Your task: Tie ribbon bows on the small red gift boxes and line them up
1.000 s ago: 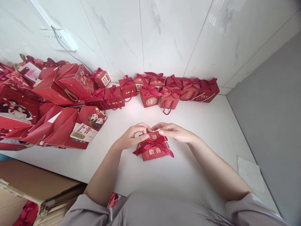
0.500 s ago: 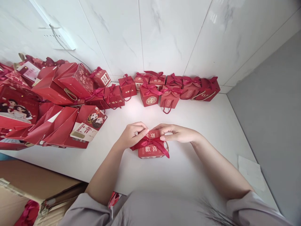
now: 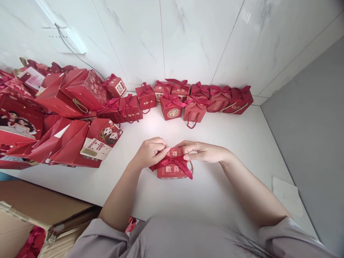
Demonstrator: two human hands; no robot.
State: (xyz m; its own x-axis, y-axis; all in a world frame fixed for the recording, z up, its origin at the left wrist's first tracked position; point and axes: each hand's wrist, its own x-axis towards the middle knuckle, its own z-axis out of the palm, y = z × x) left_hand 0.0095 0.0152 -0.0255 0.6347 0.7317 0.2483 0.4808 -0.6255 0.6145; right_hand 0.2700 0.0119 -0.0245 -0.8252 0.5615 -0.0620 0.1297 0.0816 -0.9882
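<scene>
A small red gift box (image 3: 172,171) with gold Chinese characters stands on the white table in front of me. A dark red ribbon (image 3: 180,163) is tied in a bow across its top, one tail hanging over the front right corner. My left hand (image 3: 151,153) is closed at the box's upper left, thumb and forefinger pinched at the edge of the top. From the right, my right hand (image 3: 204,152) grips the upper right side, its thumb in front and fingers behind. The fingertips behind the box are partly hidden. A twisted cord handle (image 3: 191,167) shows at the right side.
Several tied red boxes (image 3: 171,108) line the wall at the back of the table (image 3: 215,200). Larger red gift boxes (image 3: 71,141) are piled at left. An open cardboard carton (image 3: 40,202) sits front left; a pale sheet (image 3: 287,195) lies at right.
The view has shifted slightly. Both hands keep nearly the same place on the gift box, and its printed top shows a little more between them.
</scene>
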